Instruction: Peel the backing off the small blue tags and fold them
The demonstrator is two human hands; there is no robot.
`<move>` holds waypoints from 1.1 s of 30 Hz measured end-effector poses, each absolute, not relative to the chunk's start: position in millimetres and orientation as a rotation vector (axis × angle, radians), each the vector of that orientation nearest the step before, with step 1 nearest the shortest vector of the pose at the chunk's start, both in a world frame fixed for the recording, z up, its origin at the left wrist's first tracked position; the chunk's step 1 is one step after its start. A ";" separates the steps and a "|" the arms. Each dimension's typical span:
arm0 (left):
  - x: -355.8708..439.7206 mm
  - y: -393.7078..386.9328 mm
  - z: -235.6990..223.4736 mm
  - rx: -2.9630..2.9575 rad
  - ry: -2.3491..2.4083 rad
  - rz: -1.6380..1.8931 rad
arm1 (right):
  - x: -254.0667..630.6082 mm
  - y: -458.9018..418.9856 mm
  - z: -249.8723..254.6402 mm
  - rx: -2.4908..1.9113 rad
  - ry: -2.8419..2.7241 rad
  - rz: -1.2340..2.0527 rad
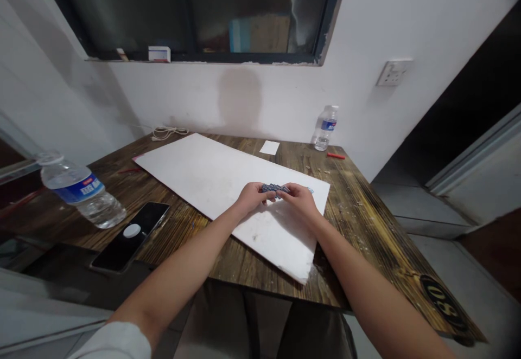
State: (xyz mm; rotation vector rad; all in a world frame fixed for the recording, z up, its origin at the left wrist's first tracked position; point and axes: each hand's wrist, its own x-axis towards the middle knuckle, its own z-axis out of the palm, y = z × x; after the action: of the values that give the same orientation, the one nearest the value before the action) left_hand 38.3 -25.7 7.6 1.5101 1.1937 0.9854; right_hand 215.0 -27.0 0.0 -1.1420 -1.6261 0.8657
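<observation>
Between my two hands is a small dark blue-grey bundle [275, 188] with lighter patches, made of what look like several small flat pieces; its exact kind I cannot make out. My left hand [251, 198] pinches its left end, and my right hand [299, 200] grips the right end, the thumb along the front. Both hands are just over the white board [191, 166], which lies at a slant on the wooden table. Something small and light blue [310, 190] shows just past my right hand.
At left, an uncapped water bottle [83, 191] stands near a phone [130, 239] with a white cap [132, 231] on it. Farther back are a white cable [169, 132], a white paper [269, 147], another bottle [326, 128] and a red stick-like object [336, 155]. A wall with a window borders the table.
</observation>
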 end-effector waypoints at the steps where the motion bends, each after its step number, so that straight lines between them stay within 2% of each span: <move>1: 38.7 -25.5 6.6 1.481 1.167 0.998 | 214.8 -27.0 -0.5 -1.151 -1.614 0.868; 8: 40.6 -23.4 0.9 1.322 0.919 0.997 | 216.0 -24.4 -2.7 -1.172 -1.486 0.898; 17: 39.6 -27.3 8.7 1.334 1.051 0.990 | 215.9 -23.2 -5.8 -1.128 -1.544 0.923; 33: 40.1 -22.5 0.7 1.325 0.962 0.974 | 215.9 -25.0 -1.4 -1.186 -1.531 0.875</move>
State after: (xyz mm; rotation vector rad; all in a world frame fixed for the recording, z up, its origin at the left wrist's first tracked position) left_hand 40.1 -22.5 0.7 1.3251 0.9622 0.9741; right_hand 215.9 -25.0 -1.4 -1.1864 -1.5307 0.8753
